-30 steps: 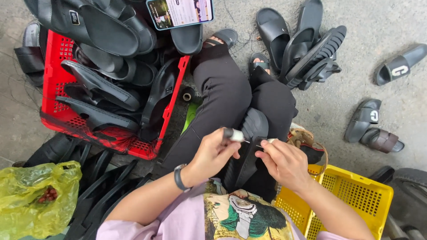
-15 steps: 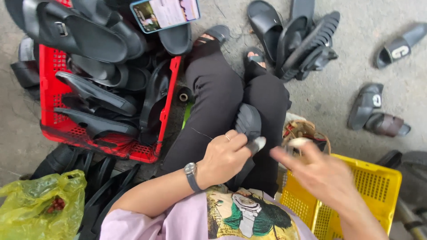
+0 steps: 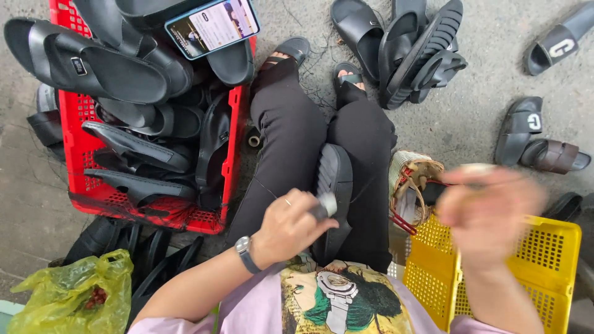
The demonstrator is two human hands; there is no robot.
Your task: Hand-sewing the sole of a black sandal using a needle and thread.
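The person sits on the concrete floor [image 3: 470, 130] with both knees drawn up, and a black sandal [image 3: 333, 185] lies sole-up in the lap between the thighs, its toe pointing far. The left hand [image 3: 288, 226] rests on the near end of that sandal, its fingers [image 3: 309, 207] clenched around a small grey-and-white tube-like thing [image 3: 326, 205] pressed against the sole; a wristwatch [image 3: 246, 253] sits on that wrist. The right hand [image 3: 489, 213] is raised out to the right over the yellow plastic crate [image 3: 550, 272], too blurred to tell whether its fingers are closed or what, if anything, they grip.

To the left stands a red plastic crate [image 3: 80, 161] heaped with black sandals, with a smartphone [image 3: 212, 26] lying screen-up on the far top of the heap. A small woven basket [image 3: 413, 179] sits just right of the right knee, touching the yellow crate's far-left corner. Far right of the feet is a pile of black sandals [image 3: 408, 49], and further right, loose slides [image 3: 532, 133] lie apart on the floor. A yellow plastic bag [image 3: 68, 297] lies at the near left.
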